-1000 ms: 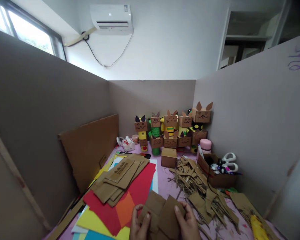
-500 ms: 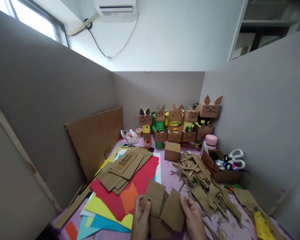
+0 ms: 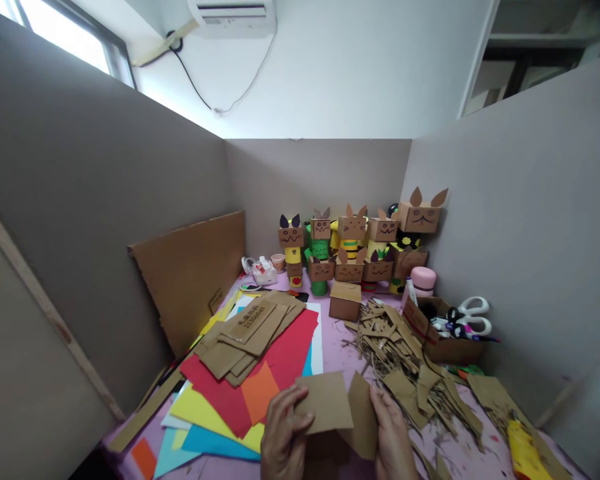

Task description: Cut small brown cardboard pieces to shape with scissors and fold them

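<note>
Between my two hands is a folded brown cardboard piece (image 3: 325, 403), low in the middle of the head view. My left hand (image 3: 283, 430) grips its left panel, fingers behind and along the edge, and that panel stands bent up over a shaded hollow. On the other side, my right hand (image 3: 393, 433) pinches a slanted flap (image 3: 364, 417) of the same cardboard. The lower part of the piece is in shadow and partly hidden by the hands. Just beyond it stands a small closed cardboard box (image 3: 345, 301).
Flat cardboard pieces (image 3: 250, 327) lie on coloured paper sheets (image 3: 220, 393) at left. Cardboard scraps (image 3: 395, 347) are heaped at right, beside a box of scissors and pens (image 3: 450, 350). Several cat-faced cardboard figures (image 3: 351, 230) stand at the back. A yellow tube (image 3: 525, 450) lies front right.
The cardboard has been turned and its panels folded up, so it looks more box-like. My left hand has shifted its grip, with its fingers now further round the panel.
</note>
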Tool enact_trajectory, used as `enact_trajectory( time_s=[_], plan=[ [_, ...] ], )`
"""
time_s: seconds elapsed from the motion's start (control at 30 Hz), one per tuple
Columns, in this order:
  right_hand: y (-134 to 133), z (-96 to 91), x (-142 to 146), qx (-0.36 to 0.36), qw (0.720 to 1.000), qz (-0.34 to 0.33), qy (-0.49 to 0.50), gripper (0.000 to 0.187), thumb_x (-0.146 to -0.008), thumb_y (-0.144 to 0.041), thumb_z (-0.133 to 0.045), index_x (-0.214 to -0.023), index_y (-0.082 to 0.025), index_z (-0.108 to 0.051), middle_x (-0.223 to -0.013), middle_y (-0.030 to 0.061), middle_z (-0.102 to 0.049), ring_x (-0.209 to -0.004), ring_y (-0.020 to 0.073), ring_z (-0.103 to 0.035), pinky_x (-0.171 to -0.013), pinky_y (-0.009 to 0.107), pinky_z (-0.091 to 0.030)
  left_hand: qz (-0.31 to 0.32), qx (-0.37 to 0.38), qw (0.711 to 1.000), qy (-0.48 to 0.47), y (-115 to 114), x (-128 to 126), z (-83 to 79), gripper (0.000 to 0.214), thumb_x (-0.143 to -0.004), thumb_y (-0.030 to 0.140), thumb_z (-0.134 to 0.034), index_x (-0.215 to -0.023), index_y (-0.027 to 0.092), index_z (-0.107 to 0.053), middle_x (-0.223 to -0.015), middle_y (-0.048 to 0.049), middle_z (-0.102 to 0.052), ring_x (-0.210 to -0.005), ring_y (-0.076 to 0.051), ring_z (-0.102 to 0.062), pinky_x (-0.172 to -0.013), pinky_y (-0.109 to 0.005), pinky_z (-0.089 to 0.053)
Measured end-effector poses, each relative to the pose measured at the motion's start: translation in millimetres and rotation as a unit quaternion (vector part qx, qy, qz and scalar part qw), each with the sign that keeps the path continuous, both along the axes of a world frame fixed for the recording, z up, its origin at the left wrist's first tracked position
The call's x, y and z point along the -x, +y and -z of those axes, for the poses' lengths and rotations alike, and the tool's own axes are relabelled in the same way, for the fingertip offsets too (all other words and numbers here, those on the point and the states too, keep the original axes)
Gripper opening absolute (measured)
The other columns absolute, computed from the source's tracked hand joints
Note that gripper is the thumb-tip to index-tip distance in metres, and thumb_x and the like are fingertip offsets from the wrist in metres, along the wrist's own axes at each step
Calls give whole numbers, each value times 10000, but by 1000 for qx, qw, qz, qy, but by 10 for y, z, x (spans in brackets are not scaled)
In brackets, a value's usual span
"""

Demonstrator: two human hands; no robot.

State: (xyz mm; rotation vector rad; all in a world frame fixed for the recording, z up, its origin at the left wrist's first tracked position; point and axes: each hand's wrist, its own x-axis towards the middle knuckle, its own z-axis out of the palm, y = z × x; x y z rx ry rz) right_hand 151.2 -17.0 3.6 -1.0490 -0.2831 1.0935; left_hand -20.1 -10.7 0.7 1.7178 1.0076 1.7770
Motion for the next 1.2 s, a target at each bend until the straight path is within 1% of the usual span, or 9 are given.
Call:
enact_trajectory(
  time_s=[0.17, 0.3, 0.5, 0.6, 0.77, 0.87, 0.97, 1.13, 1.2],
  plan=[
    [-12, -22, -43, 38, 999, 7, 17, 431, -432, -443, -812, -774, -219, -673, -796, -32, -747, -867, 194, -635, -649, 233, -503, -49, -2, 999, -24, -8, -32, 14, 224, -752, 155, -589, -673, 321, -715, -1074, -67, -660, -1045, -267, -567, -868, -396, -442],
    [-6, -19, -69, 14, 999, -36, 24, 455, -484, -494, -793, -808, -208, -651, -734, -18, -740, -714, 198, -653, -561, 251, -490, -9, 115, 986, -119, -11, -50, 36, 158, -711, 207, -618, -575, 249, -684, -1224, -79, -585, -1077, -292, -557, -834, -369, -463],
    [-7, -36, -6, -54, 991, -117, -36, 343, -640, -492, -722, -678, -210, -530, -488, -90, -571, -479, 117, -531, -466, 200, -405, 81, 277, 943, -163, -8, -69, -23, 88, -598, 143, -635, -530, 199, -646, -786, -36, -698, -784, -232, -623, -695, -288, -467],
    [-19, -53, 60, -71, 985, -149, -52, 371, -640, -479, -730, -629, -194, -493, -476, -90, -522, -451, 90, -462, -457, 186, -382, 124, 326, 920, -180, -23, -109, -73, 78, -648, 235, -641, -716, 209, -672, -724, -15, -693, -680, -212, -627, -621, -289, -478],
    [-57, -70, 110, -63, 981, -159, -94, 379, -650, -500, -710, -642, -192, -489, -506, -73, -528, -483, 100, -455, -458, 191, -380, 186, 371, 868, -273, -61, -127, -145, 488, -735, 483, -580, -1161, 250, -539, -1104, -66, -671, -959, -257, -625, -828, -357, -477],
    [-70, -60, 116, -56, 979, -159, -112, 371, -661, -504, -697, -655, -195, -490, -523, -68, -537, -495, 106, -469, -468, 197, -395, 230, 361, 875, -227, -65, -150, -144, 577, -701, 470, -655, -1194, 221, -491, -1164, -110, -642, -1039, -277, -596, -854, -349, -473],
    [-86, -56, 155, -57, 977, -165, -121, 361, -654, -496, -705, -676, -197, -504, -549, -65, -558, -501, 110, -484, -466, 199, -406, 223, 351, 891, -183, -82, -198, -135, 603, -679, 393, -710, -1200, 209, -468, -1182, -129, -627, -1049, -282, -590, -831, -326, -486],
    [-114, -87, 197, -59, 970, -224, -70, 332, -625, -436, -754, -657, -164, -567, -550, -38, -617, -517, 111, -525, -490, 199, -424, 179, 325, 919, -134, -119, -195, -160, 517, -780, 432, -589, -1224, 203, -458, -1292, -130, -527, -1156, -262, -511, -954, -331, -409],
    [-96, -115, 131, -48, 980, -192, -38, 338, -624, -445, -751, -635, -164, -564, -522, -41, -624, -493, 109, -539, -488, 204, -435, 157, 307, 930, -125, -78, -143, -173, 484, -822, 452, -516, -1234, 207, -446, -1249, -120, -548, -1144, -242, -514, -960, -330, -401]
  ],
)
